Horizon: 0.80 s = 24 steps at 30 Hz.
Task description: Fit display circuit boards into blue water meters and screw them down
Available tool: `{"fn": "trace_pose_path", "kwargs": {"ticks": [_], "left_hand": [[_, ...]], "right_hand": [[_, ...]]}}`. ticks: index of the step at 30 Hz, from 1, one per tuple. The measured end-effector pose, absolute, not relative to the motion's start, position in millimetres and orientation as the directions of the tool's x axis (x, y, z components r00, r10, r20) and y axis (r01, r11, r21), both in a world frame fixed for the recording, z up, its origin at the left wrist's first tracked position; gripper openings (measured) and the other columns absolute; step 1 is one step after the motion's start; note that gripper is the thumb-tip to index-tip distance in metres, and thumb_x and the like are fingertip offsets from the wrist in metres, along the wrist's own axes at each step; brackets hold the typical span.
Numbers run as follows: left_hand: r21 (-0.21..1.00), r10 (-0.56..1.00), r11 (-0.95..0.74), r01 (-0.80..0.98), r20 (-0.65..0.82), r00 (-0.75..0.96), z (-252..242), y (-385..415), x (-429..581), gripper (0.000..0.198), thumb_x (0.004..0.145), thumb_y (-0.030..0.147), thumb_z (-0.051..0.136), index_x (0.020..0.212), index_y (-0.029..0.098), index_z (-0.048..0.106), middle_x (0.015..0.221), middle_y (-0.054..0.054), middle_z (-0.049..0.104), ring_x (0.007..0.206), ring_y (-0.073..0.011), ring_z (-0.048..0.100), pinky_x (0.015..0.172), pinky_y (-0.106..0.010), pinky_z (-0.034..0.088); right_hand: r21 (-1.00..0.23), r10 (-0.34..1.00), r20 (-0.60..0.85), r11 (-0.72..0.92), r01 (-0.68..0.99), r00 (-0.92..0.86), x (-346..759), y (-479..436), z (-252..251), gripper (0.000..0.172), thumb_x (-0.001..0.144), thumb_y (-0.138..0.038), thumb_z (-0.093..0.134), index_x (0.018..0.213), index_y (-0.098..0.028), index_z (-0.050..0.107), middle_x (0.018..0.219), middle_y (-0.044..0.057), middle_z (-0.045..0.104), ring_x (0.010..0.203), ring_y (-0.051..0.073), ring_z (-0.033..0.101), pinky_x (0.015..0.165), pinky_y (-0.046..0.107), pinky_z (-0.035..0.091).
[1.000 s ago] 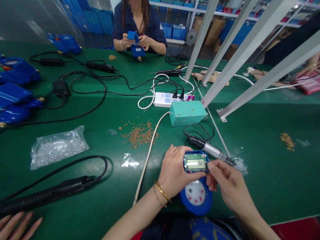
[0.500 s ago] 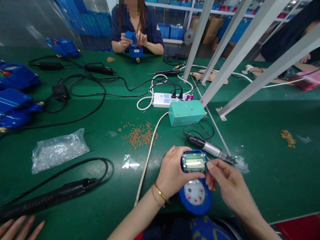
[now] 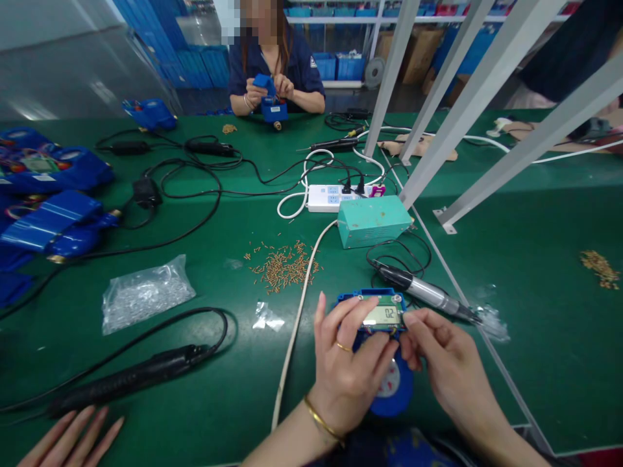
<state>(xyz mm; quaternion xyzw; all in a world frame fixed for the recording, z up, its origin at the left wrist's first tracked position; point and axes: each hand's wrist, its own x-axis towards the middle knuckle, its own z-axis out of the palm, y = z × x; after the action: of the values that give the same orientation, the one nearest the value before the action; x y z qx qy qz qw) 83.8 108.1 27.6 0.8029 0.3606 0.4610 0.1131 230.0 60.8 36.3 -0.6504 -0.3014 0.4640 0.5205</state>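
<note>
Display board point(image 3: 384, 316) with lit digital readout, shown held above a blue water meter point(image 3: 390, 384) on a green bench mat point(image 3: 540, 370). The meter lies dial up, close to the near edge of the mat, with its dial partly covered by the board and the hands. The board is judged to be at the stage of being handled and seated on the meter.

The left hand point(image 3: 348, 373) is spread across the left part of the board, with the fingers lying on its face and the palm below it. The right hand point(image 3: 450, 363) is closed narrowly on the right edge of the board between the thumb and fingers. Both grips are thus holding the board, and the position is judged to call for it to be kept level and steady.

An electric screwdriver point(image 3: 423, 292) is laid just beyond the right hand, with its tip directed to the right. A cream cable point(image 3: 293, 350) runs close to the left of the left hand. Open mat is seen to the right of the meter, while a teal box point(image 3: 374, 222) and a scatter of brass pins point(image 3: 283, 268) are set farther off. Another person's fingers point(image 3: 73, 438) rest at the lower left, well apart.
</note>
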Motion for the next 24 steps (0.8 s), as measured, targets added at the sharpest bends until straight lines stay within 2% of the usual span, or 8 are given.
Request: {"fn": "trace_pose_path", "kwargs": {"ticks": [11,15,19,21,22,24], "left_hand": [[0.428,0.669,-0.702,0.569,0.672,0.319,31.8,95.5,95.7,0.013,0.085,0.011,0.064,0.079,0.021,0.067,0.129,-0.005,0.062,0.123,-0.0208,0.049,0.120,-0.050,0.022],[0.434,0.693,-0.676,0.595,0.648,0.315,33.9,93.2,97.8,0.010,0.085,0.012,0.065,0.080,0.021,0.066,0.131,-0.007,0.059,0.126,-0.0229,0.048,0.120,-0.050,0.022],[0.420,0.674,-0.677,0.604,0.684,0.279,37.1,90.6,96.4,0.011,0.083,0.011,0.066,0.085,0.022,0.065,0.126,-0.006,0.061,0.123,-0.0226,0.049,0.119,-0.049,0.024],[0.486,0.714,-0.633,0.602,0.668,0.211,37.4,93.4,92.1,0.012,0.082,0.015,0.069,0.090,0.021,0.062,0.127,-0.007,0.059,0.123,-0.0237,0.050,0.117,-0.050,0.027],[0.560,0.763,-0.580,0.592,0.627,0.155,36.8,96.8,88.8,0.020,0.081,0.020,0.072,0.096,0.021,0.060,0.131,-0.009,0.056,0.125,-0.0255,0.049,0.116,-0.051,0.029],[0.746,0.888,-0.438,0.501,0.445,0.115,33.2,107.7,80.6,0.047,0.076,0.036,0.078,0.113,0.020,0.055,0.137,-0.013,0.051,0.129,-0.0295,0.048,0.111,-0.052,0.036]], "right_hand": [[-0.968,0.892,-0.251,-0.236,-0.087,0.376,228.4,63.5,37.7,0.040,0.086,-0.054,0.065,0.074,-0.017,0.058,0.053,-0.002,0.056,0.044,0.008,0.049,0.045,0.018,0.040],[-0.971,0.897,-0.240,-0.224,-0.085,0.372,227.9,65.3,40.5,0.042,0.084,-0.056,0.065,0.071,-0.017,0.057,0.052,-0.002,0.056,0.043,0.008,0.049,0.045,0.018,0.041],[-0.968,0.896,-0.249,-0.232,-0.091,0.367,226.0,67.1,41.2,0.043,0.083,-0.058,0.065,0.071,-0.017,0.057,0.052,-0.002,0.056,0.044,0.009,0.051,0.045,0.018,0.042],[-0.969,0.899,-0.249,-0.232,-0.091,0.360,225.0,68.3,41.8,0.044,0.083,-0.059,0.064,0.071,-0.017,0.057,0.051,-0.001,0.057,0.043,0.009,0.051,0.045,0.018,0.043],[-0.969,0.900,-0.248,-0.232,-0.086,0.357,224.6,68.9,42.2,0.045,0.083,-0.059,0.063,0.070,-0.017,0.056,0.051,-0.001,0.057,0.043,0.009,0.051,0.044,0.018,0.043],[-0.968,0.901,-0.250,-0.239,-0.075,0.354,224.1,70.0,43.2,0.046,0.083,-0.060,0.062,0.070,-0.017,0.056,0.051,-0.001,0.058,0.042,0.009,0.051,0.044,0.018,0.043]]}}
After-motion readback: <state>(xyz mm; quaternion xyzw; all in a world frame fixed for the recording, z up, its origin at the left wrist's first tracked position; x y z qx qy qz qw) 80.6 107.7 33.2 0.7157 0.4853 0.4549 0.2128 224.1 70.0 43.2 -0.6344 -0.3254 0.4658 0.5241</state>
